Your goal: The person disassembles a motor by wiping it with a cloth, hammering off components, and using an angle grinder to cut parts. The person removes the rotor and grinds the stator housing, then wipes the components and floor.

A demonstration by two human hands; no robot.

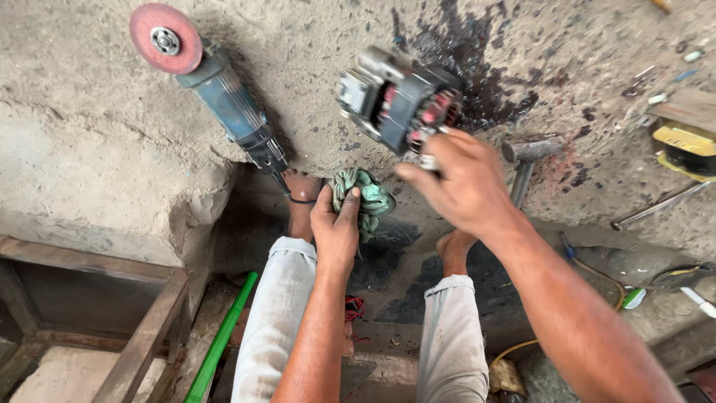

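Motor: a small electric motor with dark metal housing and reddish windings lies on the rough concrete floor; it is the landmark for every line below; a dark oily stain spreads just beyond and to the right of it.
Right hand: the right hand reaches in from the lower right of the motor; its fingers are curled and pinch the motor's near end, at the small metal shaft piece; the grip is partly blurred.
Left hand: the left hand sits below and slightly left of the motor, apart from it; it is clenched on a crumpled green rag, which bunches out above the fingers.
Grinder: an angle grinder with a blue body and red disc lies well left of the motor, disc end pointing away.
Hammer: a hammer rests just right of the motor, partly behind the right hand.
Feet: two bare feet stand below the motor, in a lower recess of the floor, with light trousers under them in view.
Other: a green rod lies far below-left of the motor; a yellow transformer-like block sits far right.
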